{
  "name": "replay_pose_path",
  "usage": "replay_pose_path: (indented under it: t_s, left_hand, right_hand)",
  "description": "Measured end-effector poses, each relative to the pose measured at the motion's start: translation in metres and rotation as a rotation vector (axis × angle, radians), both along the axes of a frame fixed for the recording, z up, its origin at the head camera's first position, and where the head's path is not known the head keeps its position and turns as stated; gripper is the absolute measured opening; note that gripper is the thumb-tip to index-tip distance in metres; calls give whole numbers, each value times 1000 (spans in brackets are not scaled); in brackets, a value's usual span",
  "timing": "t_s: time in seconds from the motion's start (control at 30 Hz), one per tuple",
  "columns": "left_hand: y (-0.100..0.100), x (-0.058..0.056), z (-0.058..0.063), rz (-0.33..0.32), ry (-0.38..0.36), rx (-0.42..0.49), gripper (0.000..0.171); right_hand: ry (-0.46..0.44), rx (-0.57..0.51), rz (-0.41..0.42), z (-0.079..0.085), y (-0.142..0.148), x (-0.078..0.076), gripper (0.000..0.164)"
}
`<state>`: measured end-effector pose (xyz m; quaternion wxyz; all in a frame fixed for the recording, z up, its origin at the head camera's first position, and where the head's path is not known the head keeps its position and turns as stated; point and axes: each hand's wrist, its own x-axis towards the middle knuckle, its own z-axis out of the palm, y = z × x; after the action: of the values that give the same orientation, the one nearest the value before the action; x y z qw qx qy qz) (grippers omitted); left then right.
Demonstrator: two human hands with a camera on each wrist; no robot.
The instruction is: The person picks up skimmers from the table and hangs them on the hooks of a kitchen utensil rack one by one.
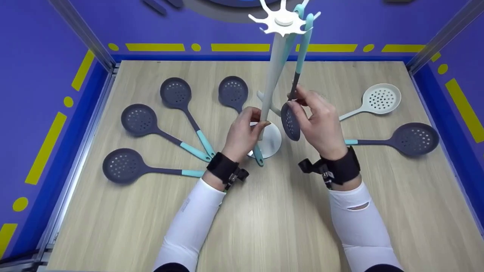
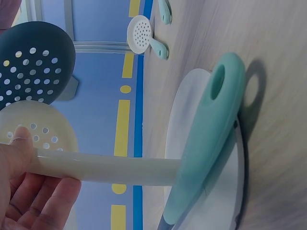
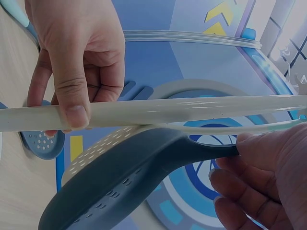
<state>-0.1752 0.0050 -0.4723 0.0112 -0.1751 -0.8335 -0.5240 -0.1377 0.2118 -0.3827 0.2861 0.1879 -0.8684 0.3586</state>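
Note:
My left hand (image 1: pixel 244 132) grips the white pole of a utensil stand (image 1: pixel 273 71) low down, above its round base (image 1: pixel 273 141). On the pole's right, my right hand (image 1: pixel 321 121) pinches the neck of a dark grey skimmer (image 1: pixel 290 122), seen large in the right wrist view. Its teal handle (image 1: pixel 304 45) points up to the stand's hooked top (image 1: pixel 283 20); whether a hook passes through it I cannot tell. Behind it a cream skimmer (image 3: pixel 86 155) is upright beside the pole, its handle also reaching the hooks.
Several dark skimmers (image 1: pixel 124 165) lie fanned out on the left of the wooden table (image 1: pixel 257 226). One (image 1: pixel 233 90) has its handle across the stand's base. To the right lie a white skimmer (image 1: pixel 382 99) and a dark one (image 1: pixel 414 139). Blue-purple panels (image 1: pixel 151 22) enclose the table.

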Motion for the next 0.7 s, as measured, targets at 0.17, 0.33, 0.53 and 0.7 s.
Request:
replay_pose_path:
  t_s: [0.17,0.33,0.53,0.7]
  left_hand:
    - [1,-1,0,6,-1,-4,31]
    - [0,0,1,10,0,-6,31]
    - [0,-1,0,13,10,-2,30]
    - [0,0,-1,13,1,2,30]
  right_hand:
    - [0,1,1,0,0,0,37]
    - [6,3,0,0,0,0,37]
    - [10,7,2,0,0,-1,36]
    - [-2,-3,7,0,-1,0,37]
